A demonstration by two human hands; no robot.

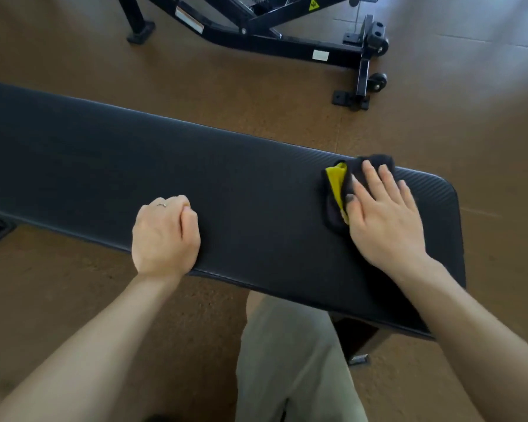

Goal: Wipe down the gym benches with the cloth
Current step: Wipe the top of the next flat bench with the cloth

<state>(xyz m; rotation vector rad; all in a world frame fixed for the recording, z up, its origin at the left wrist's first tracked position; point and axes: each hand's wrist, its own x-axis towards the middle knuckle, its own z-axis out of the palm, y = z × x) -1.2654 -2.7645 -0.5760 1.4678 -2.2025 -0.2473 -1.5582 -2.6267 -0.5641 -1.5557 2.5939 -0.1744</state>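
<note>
- The cloth (337,190) is dark, nearly black, with a bright yellow inner face showing where a fold turns up along its left side; it is bunched rather than spread flat.
- It lies on the padded top of the desk (241,184), near the right end and close to the far edge.
- The right hand (384,214) lies palm down over the right part of the cloth, its fingers (371,178) straight and slightly spread, pressing on it.
- The left hand (165,236) rests on the near edge of the desk, well apart from the cloth; its fingers are curled into a loose fist and hold nothing that can be seen. A thin ring shows on one finger.
- The desk top is long, black and finely ribbed, with rounded corners, and runs slantwise across the view.
- Its left end is cut off by the picture edge, and its legs are mostly hidden beneath the pad; only a dark foot shows under the right end.
- How much cloth lies under the right palm cannot be told.
- A second black bench frame (272,35) with small wheels stands on the brown floor (73,71) beyond, its upper part cut off.
- Light trousers (287,360) show below the desk.
</note>
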